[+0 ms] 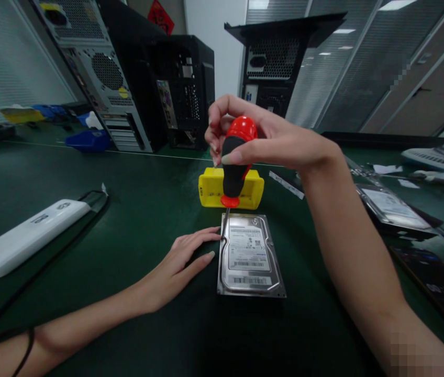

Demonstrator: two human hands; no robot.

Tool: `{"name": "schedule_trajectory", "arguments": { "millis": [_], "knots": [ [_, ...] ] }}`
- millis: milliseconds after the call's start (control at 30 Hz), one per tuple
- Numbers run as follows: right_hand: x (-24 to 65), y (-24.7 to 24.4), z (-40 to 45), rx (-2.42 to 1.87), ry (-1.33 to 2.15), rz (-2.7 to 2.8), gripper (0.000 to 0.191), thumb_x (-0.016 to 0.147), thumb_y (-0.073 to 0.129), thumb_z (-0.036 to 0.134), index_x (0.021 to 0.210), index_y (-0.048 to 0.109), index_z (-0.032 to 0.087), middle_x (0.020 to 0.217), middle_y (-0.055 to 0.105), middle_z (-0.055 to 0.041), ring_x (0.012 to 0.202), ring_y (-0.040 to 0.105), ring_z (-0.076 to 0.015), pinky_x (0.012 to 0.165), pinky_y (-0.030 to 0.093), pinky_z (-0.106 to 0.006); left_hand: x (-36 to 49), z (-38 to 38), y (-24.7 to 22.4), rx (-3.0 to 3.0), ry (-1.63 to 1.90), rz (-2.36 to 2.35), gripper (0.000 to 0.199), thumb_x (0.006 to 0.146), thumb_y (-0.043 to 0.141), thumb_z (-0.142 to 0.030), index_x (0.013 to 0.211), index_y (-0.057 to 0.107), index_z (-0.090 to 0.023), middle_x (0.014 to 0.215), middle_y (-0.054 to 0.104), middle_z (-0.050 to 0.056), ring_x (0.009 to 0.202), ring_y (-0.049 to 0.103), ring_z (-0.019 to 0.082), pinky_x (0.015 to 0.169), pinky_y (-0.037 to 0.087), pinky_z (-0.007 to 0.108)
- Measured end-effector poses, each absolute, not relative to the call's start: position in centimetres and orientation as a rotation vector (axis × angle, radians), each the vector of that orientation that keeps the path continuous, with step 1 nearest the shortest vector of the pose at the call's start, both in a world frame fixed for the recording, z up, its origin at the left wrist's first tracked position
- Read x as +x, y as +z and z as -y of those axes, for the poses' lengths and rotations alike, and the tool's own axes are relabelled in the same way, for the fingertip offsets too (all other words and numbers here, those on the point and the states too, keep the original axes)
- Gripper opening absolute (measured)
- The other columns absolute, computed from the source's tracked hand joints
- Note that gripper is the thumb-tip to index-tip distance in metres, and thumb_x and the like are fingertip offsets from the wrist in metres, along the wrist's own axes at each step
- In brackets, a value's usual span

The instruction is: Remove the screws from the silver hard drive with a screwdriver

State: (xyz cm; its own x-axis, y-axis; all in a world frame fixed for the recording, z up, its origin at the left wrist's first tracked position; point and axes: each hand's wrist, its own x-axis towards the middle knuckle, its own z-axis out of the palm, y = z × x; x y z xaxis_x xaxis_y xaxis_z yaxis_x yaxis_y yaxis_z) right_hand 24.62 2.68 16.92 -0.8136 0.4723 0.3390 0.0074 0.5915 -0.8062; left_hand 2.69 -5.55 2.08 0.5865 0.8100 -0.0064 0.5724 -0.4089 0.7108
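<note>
Our right hand stands a screwdriver on the edge of a hard drive

We hold the screwdriver [233, 175] in our right hand [273, 133], thumb and fingers clamped around its red and black handle. It leans a little, handle end up and to the right, and its thin shaft runs down to the left edge of the hard drive [250, 256]. We cannot tell whether the tip sits in a screw. The drive lies flat on the green table [155, 183] in front of us, label side up. Our left hand [182, 264] rests low beside it, gripping nothing, fingers stretched out and thumb apart from them. Its foremost fingertips are at the drive's left edge, close to the screwdriver tip; we cannot tell if they press on it.

Just behind the drive we have a yellow box [207, 192] with a few small bits in it. A white power strip [29, 235] lies well off to our left. To our right are a second drive [397, 204] and a phone [436, 285]. At the back, a large computer case [110, 73] stands behind a blue tray [88, 141]
</note>
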Motion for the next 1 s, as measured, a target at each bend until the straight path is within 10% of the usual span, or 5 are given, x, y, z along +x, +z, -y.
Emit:
{"name": "schedule_trajectory", "arguments": {
  "millis": [233, 600, 1000],
  "knots": [
    [25.25, 17.07, -2.78, -0.274, 1.144, 2.348, 0.040, 0.073, 0.061, 0.021, 0.109, 0.046, 0.017, 0.098, 0.055, 0.0084, 0.096, 0.053, -0.0090, 0.087, 0.043, -0.025, 2.48, 5.39, 1.39, 2.133, 0.478, -1.091, 0.037, 0.096, 0.042, -0.042, 0.132, 0.041, -0.035, 0.145, 0.038, -0.002, 0.134, 0.033, 0.025, 0.111, 0.028, 0.045],
    [25.06, 17.19, -3.01, -0.042, 1.201, 2.381, 0.034, 0.082, 0.044, 0.003, 0.115, 0.042, 0.009, 0.109, 0.052, -0.0031, 0.107, 0.054, -0.0135, 0.097, 0.043, -0.035, 2.47, 5.35, 1.29, 2.150, 0.474, -1.079, 0.039, 0.095, 0.044, -0.041, 0.133, 0.037, -0.038, 0.144, 0.038, -0.003, 0.134, 0.032, 0.023, 0.111, 0.027, 0.044],
    [24.54, 17.42, -2.47, -0.372, 0.440, 2.529, 0.026, 0.083, 0.058, 0.031, 0.097, 0.055, 0.010, 0.095, 0.055, -0.0007, 0.083, 0.052, -0.0068, 0.074, 0.044, -0.020, 2.40, 5.35, 1.18, 2.154, 0.454, -1.086, 0.041, 0.094, 0.044, -0.044, 0.134, 0.036, -0.039, 0.146, 0.036, -0.004, 0.135, 0.031, 0.023, 0.112, 0.027, 0.045]
  ]
}}
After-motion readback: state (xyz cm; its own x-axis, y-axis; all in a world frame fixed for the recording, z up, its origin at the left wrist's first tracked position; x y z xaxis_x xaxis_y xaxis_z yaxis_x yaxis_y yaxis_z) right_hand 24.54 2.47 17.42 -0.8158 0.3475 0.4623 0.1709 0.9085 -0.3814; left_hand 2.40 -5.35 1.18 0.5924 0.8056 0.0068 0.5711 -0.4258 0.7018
